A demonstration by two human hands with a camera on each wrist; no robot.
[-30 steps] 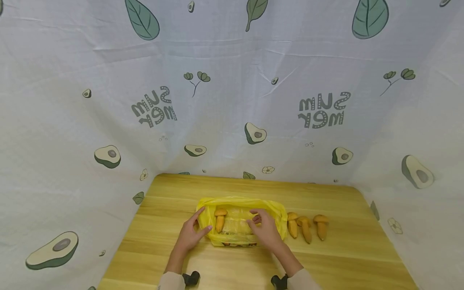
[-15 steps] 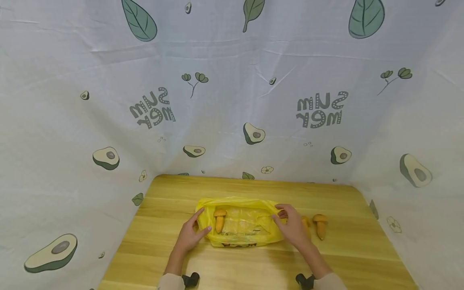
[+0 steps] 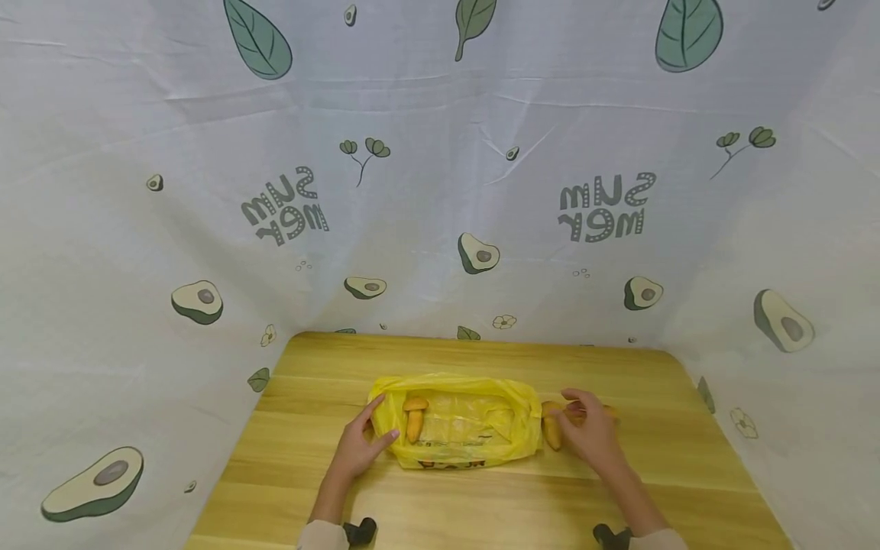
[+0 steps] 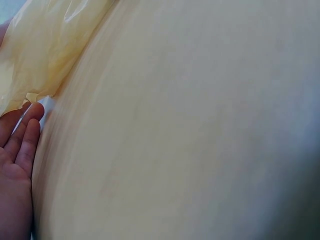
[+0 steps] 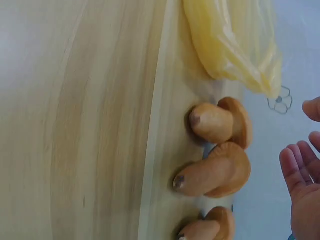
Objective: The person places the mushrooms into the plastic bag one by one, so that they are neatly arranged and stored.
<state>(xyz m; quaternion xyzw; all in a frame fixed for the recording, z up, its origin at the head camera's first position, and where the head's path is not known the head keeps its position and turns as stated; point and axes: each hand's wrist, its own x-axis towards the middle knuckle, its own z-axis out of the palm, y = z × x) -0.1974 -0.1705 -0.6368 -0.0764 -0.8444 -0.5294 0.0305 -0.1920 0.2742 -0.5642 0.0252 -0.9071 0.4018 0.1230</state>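
Note:
A yellow plastic bag (image 3: 450, 454) lies with its mouth spread wide on the wooden table. Inside, toward its left end, is an orange mushroom (image 3: 415, 420). My left hand (image 3: 355, 447) rests against the bag's left rim, thumb and index finger spread apart. Several fingers (image 4: 30, 142) touch the bag's edge in the left wrist view. Right of the bag, my right hand (image 3: 594, 437) hovers over loose mushrooms, thumb apart from the fingers and nothing between them. One mushroom (image 3: 552, 429) shows beside this hand; the others are mostly covered by it. The right wrist view shows three mushrooms (image 5: 212, 172) in a row.
The wooden table (image 3: 323, 359) extends around the bag on all sides. A pale cloth (image 3: 412, 214) printed with avocados and leaves hangs behind it and at both sides.
My right hand has left the inside of the bag and moved right, over its right rim, to the loose mushrooms. The left hand has stayed at the bag's left rim.

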